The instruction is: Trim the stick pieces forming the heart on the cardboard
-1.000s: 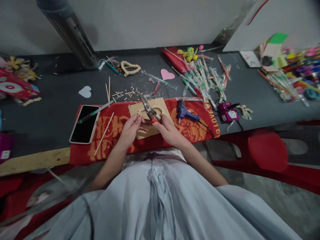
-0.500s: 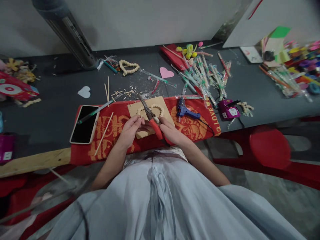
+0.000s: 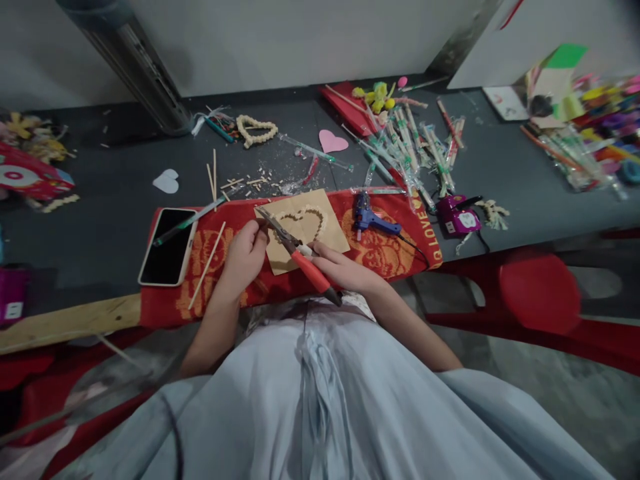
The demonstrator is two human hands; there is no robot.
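My right hand [image 3: 345,268] grips red-handled pliers [image 3: 311,268], their metal jaws pointing up and left over a brown card [image 3: 334,243]. On the card lies a heart outline [image 3: 323,219] built of small pale pieces, partly covered by the pliers. My left hand [image 3: 244,255] is closed at the card's left edge, thumb and fingertips pressed together close to the plier jaws. What it pinches, if anything, I cannot make out. A red towel [image 3: 240,283] with orange patterns lies beneath the card. Right of the card rests a blue glue gun [image 3: 374,223].
A phone [image 3: 167,257] and a thin stick [image 3: 207,265] lie on the towel's left side. Behind are stick offcuts [image 3: 257,181], a finished-looking pale heart frame [image 3: 257,133], a pink paper heart [image 3: 333,141] and wrapped sticks [image 3: 407,147]. A purple device [image 3: 456,217] stands right.
My left hand has moved left, away from the card's middle. The pliers have tilted further left, their handles swinging down and right, and more of the heart outline shows.
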